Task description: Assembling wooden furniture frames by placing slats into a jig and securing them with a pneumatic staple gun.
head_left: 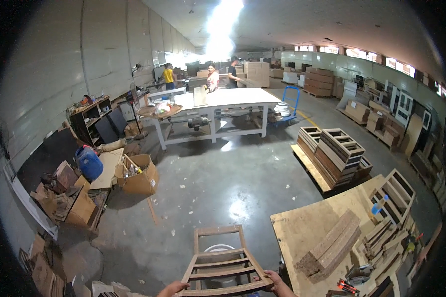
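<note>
Low in the view I hold a wooden chair frame (219, 268), bare slats running across it and no seat on it. My left hand (174, 288) grips its near left corner, fingers closed round the wood. On the opposite side my right hand (274, 282) is closed on the near right part of the same frame. A round white rim (220, 247) shows through the frame's openings from beneath; what it belongs to is hidden.
At my right a plywood table (302, 222) bears curved wooden pieces (329, 242), clamps and another frame (394, 195). Beyond it stand stacked frames (337, 153) on a pallet. A cardboard box (139, 175) and a blue drum (88, 162) are left; people work behind a white table (233, 97).
</note>
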Demonstrator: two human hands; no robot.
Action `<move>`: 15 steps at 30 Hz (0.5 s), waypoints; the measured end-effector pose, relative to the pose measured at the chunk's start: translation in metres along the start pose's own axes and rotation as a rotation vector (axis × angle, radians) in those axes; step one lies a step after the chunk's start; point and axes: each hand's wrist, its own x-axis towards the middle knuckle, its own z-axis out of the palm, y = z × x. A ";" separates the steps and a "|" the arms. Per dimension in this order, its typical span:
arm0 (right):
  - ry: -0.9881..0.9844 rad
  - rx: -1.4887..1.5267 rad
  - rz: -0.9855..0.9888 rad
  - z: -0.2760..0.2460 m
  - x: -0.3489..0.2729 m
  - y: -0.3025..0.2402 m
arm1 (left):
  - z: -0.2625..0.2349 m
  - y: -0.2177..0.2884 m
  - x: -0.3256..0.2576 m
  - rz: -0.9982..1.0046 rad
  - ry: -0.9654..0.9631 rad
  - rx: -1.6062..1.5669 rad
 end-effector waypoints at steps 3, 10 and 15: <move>-0.116 -0.011 0.025 -0.037 0.023 -0.001 | -0.007 -0.015 0.002 0.004 -0.011 0.052; 0.138 -0.224 -0.127 -0.002 -0.002 0.006 | -0.003 -0.013 -0.012 0.116 0.015 0.119; 0.032 -0.285 -0.020 -0.032 0.012 0.002 | 0.014 -0.023 -0.035 0.253 0.024 0.209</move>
